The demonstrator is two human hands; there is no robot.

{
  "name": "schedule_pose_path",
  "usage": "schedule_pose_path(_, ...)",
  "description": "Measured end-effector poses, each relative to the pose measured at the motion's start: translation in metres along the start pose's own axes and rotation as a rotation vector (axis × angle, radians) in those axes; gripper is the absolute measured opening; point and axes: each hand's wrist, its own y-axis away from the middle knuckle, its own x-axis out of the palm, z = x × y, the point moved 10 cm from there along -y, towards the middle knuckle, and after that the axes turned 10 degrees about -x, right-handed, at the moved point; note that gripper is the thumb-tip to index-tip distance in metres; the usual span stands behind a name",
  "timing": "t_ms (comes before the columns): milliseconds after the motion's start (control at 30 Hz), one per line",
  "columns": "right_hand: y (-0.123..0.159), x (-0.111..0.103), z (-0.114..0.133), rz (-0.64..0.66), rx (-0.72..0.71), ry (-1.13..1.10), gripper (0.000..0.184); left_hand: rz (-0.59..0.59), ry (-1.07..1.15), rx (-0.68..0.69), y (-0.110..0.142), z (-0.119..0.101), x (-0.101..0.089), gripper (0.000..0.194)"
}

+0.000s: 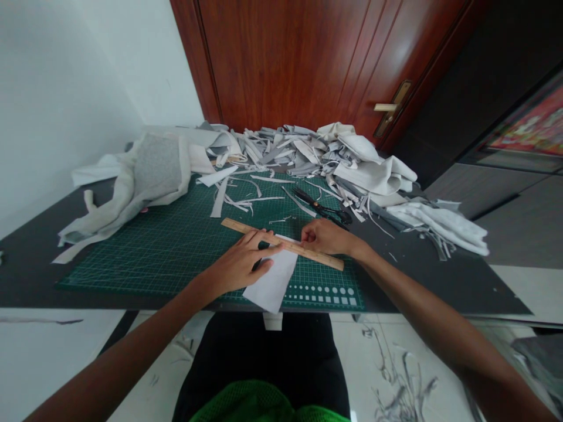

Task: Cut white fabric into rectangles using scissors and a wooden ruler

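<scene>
A wooden ruler lies slantwise across a piece of white fabric on the green cutting mat. My left hand rests on the ruler with its fingers stretched out, pressing it against the fabric, the thumb lying on the fabric below. Just beyond the ruler's far edge is my right hand, its fingers curled in a pinch by the fabric's top edge. What sits between those fingertips is too small to make out. Black-handled scissors lie behind my right hand.
Scraps of grey and white fabric are heaped along the back. A larger grey-and-white cloth lies at the left, more white cloth at the right. Thin offcuts are strewn on the mat. Beyond the table stands a wooden door.
</scene>
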Motion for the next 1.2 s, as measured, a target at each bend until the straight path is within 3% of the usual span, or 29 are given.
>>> schedule_pose_path(133,0.009,-0.001,-0.005,0.042,0.019,-0.014,0.012,-0.011,-0.011,0.004,0.001,-0.002,-0.001,0.046)
schedule_pose_path(233,0.012,-0.007,-0.017,0.003,0.016,-0.041,0.011,-0.042,0.001,0.013,0.003,-0.007,-0.007,0.046)
schedule_pose_path(400,-0.003,-0.033,-0.049,-0.247,-0.026,-0.157,0.021,-0.098,0.054,-0.009,0.004,-0.009,-0.017,0.042)
schedule_pose_path(567,-0.016,-0.05,-0.064,-0.456,-0.008,0.067,0.025,-0.105,0.054,-0.099,0.002,0.001,-0.017,0.031)
schedule_pose_path(700,-0.009,-0.051,-0.069,-0.448,0.08,0.181,0.034,-0.087,0.02,-0.107,0.001,0.001,-0.016,0.024)
schedule_pose_path(867,0.024,-0.077,-0.081,-0.532,0.199,0.358,0.034,-0.098,-0.007,-0.148,0.002,0.001,-0.02,0.018)
schedule_pose_path(967,0.034,-0.075,-0.097,-0.405,0.287,0.401,0.022,-0.081,-0.043,-0.22,0.004,0.006,-0.023,0.014)
schedule_pose_path(1067,0.035,-0.064,-0.103,-0.287,0.295,0.402,0.02,-0.053,-0.074,-0.373,0.005,0.024,-0.028,0.013)
schedule_pose_path(1200,0.038,-0.062,-0.103,-0.313,0.333,0.441,0.028,-0.167,-0.171,-0.655,0.017,0.063,-0.053,0.019)
